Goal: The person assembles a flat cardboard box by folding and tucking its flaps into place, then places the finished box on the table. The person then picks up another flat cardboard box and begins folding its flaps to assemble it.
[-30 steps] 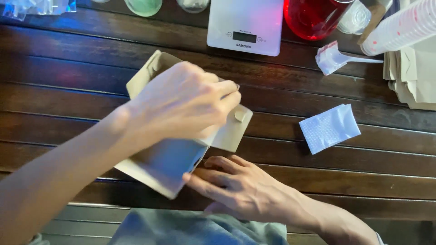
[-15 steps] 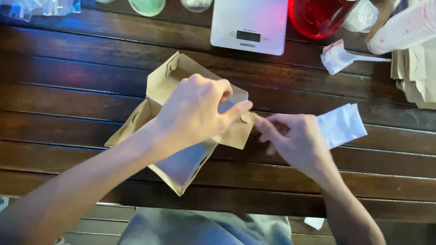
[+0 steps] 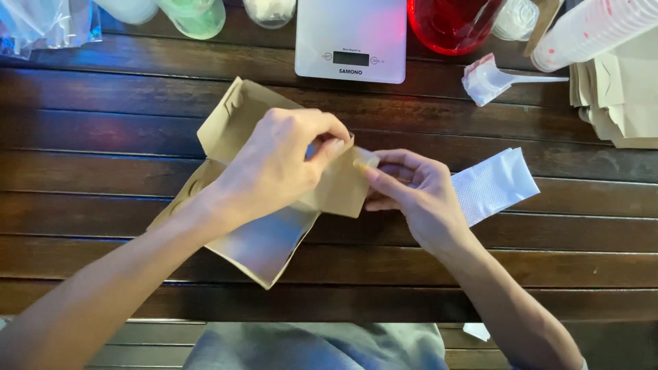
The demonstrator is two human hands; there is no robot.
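The left hand (image 3: 277, 164) is curling its fingers closed around the upper flap of a brown paper box (image 3: 260, 233), which is lying just below the white scale (image 3: 351, 38). The right hand (image 3: 415, 195) is pinching the same flap's corner with its fingertips, just beside a white sachet (image 3: 497, 183).

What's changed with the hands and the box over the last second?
The right hand came up from under the cardboard box to its right flap, where its fingertips now meet the left hand. The box turned slightly on the wooden table. The left hand kept its grip; the white pouch and scale stayed put.
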